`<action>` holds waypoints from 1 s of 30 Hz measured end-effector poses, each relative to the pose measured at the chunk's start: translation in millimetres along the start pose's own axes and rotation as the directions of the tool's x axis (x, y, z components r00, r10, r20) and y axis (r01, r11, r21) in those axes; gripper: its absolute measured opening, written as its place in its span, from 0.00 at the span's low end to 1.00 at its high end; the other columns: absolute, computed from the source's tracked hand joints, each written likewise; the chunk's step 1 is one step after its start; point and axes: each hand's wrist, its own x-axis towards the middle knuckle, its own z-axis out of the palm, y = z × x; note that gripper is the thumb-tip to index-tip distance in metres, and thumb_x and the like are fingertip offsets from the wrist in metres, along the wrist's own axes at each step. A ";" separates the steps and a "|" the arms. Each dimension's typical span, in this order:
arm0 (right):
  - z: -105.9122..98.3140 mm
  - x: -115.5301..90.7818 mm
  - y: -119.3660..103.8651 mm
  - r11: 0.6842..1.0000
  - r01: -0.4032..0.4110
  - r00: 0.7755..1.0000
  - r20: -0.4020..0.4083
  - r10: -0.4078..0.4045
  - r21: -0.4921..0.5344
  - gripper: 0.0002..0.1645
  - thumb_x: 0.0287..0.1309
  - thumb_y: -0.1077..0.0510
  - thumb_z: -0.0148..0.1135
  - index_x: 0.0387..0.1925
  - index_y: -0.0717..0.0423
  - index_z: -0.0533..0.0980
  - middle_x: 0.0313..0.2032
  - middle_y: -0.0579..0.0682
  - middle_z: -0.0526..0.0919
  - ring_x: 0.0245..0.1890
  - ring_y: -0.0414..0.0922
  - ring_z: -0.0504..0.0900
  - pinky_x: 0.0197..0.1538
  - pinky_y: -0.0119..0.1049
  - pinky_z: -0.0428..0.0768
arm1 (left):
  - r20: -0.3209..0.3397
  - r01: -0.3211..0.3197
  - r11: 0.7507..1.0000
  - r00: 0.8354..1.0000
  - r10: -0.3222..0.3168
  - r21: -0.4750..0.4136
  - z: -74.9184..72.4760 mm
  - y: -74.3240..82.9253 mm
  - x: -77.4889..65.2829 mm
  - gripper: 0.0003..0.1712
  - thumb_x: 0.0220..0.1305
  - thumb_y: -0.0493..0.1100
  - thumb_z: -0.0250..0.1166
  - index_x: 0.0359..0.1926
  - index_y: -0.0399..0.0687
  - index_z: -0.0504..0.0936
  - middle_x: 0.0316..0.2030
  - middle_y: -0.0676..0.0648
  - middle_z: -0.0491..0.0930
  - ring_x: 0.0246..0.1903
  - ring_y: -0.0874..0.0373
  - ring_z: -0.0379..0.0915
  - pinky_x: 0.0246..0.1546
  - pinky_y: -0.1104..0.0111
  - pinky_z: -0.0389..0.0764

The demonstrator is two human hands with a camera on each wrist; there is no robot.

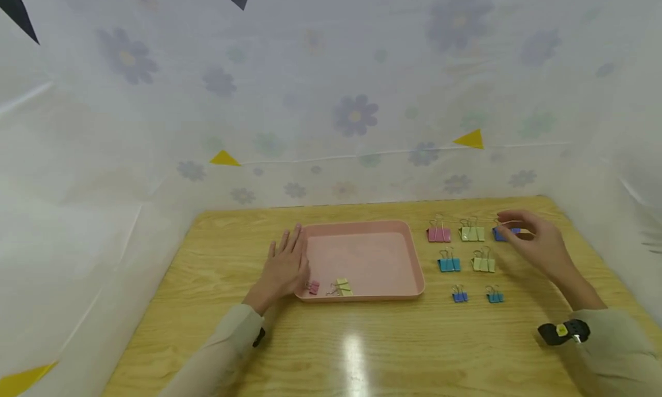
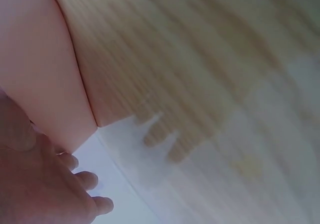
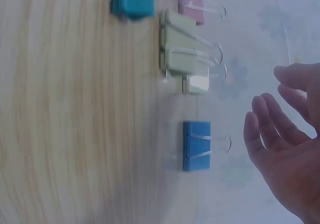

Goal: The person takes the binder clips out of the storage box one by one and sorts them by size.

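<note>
My left hand (image 1: 281, 270) lies with straight fingers along the left side of a pink tray (image 1: 377, 259). In the tray's front left part sit a small pink binder clip (image 1: 314, 288) and a yellow binder clip (image 1: 345, 286). At the back right, my right hand (image 1: 538, 245) hovers by a large blue binder clip (image 1: 499, 235), overlapping it in the head view. The right wrist view shows a gap between the loosely bent fingers (image 3: 270, 124) and the clip's wire handles; nothing is held.
Binder clips stand in rows right of the tray: pink (image 1: 439, 235) and pale green (image 1: 472, 234) at the back, teal-blue (image 1: 449, 264) and yellow-green (image 1: 483, 264) in the middle, small blue (image 1: 460, 297) and teal (image 1: 495, 297) in front. Flowered white sheeting (image 1: 310, 127) surrounds the wooden table (image 1: 414, 345).
</note>
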 end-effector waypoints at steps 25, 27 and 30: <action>73.6 5.1 -101.1 0.961 0.170 0.973 0.118 -0.199 0.216 0.27 0.62 0.71 0.68 0.61 0.54 0.79 0.52 0.52 0.83 0.47 0.40 0.83 0.47 0.23 0.79 | -0.024 -0.052 0.999 0.998 0.053 0.013 4.5 -4.0 -0.9 0.35 0.81 0.46 0.38 0.82 0.39 0.46 0.82 0.42 0.41 0.79 0.39 0.38 0.74 0.39 0.44; 81.6 5.8 -105.9 0.960 0.156 0.972 0.136 -0.191 0.230 0.27 0.62 0.69 0.69 0.62 0.52 0.79 0.52 0.51 0.83 0.46 0.41 0.83 0.45 0.24 0.80 | -0.026 -0.054 0.998 0.998 0.054 0.026 7.0 -4.5 -0.3 0.35 0.81 0.46 0.38 0.82 0.38 0.46 0.82 0.42 0.40 0.79 0.39 0.37 0.74 0.39 0.43; 95.7 7.5 -112.7 0.950 0.141 0.969 0.156 -0.190 0.279 0.26 0.63 0.68 0.68 0.62 0.53 0.78 0.54 0.52 0.83 0.47 0.44 0.83 0.45 0.27 0.82 | -0.036 -0.056 0.998 0.998 0.057 0.029 8.8 -5.5 0.0 0.35 0.81 0.46 0.37 0.82 0.38 0.47 0.82 0.42 0.41 0.79 0.39 0.37 0.74 0.39 0.44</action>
